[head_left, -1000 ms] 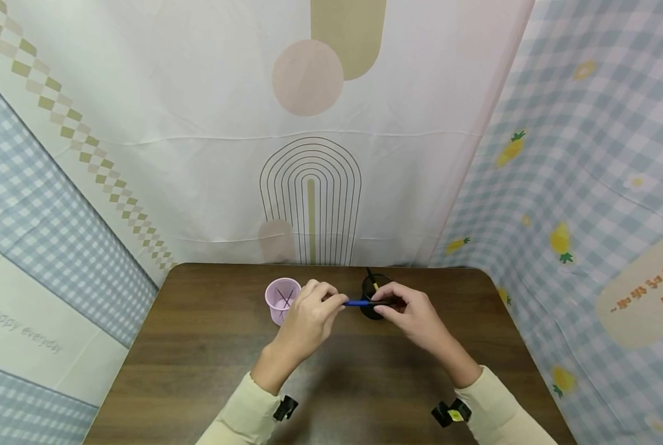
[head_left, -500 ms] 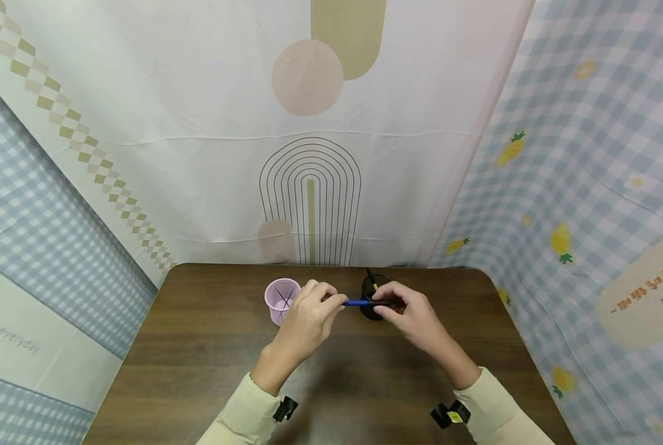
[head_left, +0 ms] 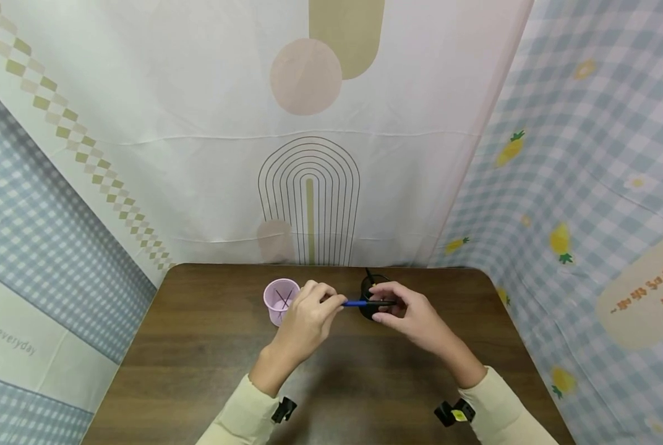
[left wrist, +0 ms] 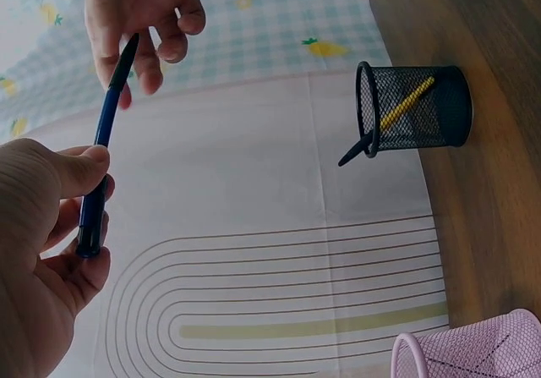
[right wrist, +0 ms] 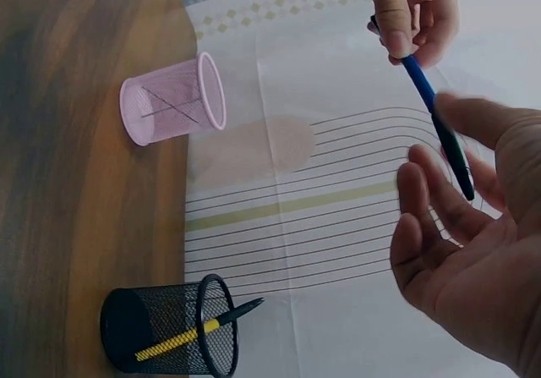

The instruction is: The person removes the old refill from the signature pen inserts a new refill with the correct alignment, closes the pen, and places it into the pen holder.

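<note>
A blue pen [head_left: 356, 303] with a black tapered front end lies level in the air above the table. My left hand [head_left: 308, 315] pinches its blue rear part between thumb and fingers, plainly seen in the left wrist view on the pen [left wrist: 105, 133]. Around the black end, my right hand [head_left: 412, 312] has its thumb and fingers spread apart. In the right wrist view the right thumb [right wrist: 478, 117] overlaps the pen's middle, while the other fingers [right wrist: 414, 192] stand away from it.
A pink mesh pen cup [head_left: 274, 309] stands behind the left hand. Partly behind the right hand is a black mesh pen cup [right wrist: 169, 323], holding a yellow-and-black pen [right wrist: 182, 340]. Fabric curtains [head_left: 214, 185] hang past the back edge of the brown wooden table [head_left: 209, 358].
The right hand's fingers have loosened and spread from the pen's black end, which now shows more of its length. The left hand keeps its grip almost in place.
</note>
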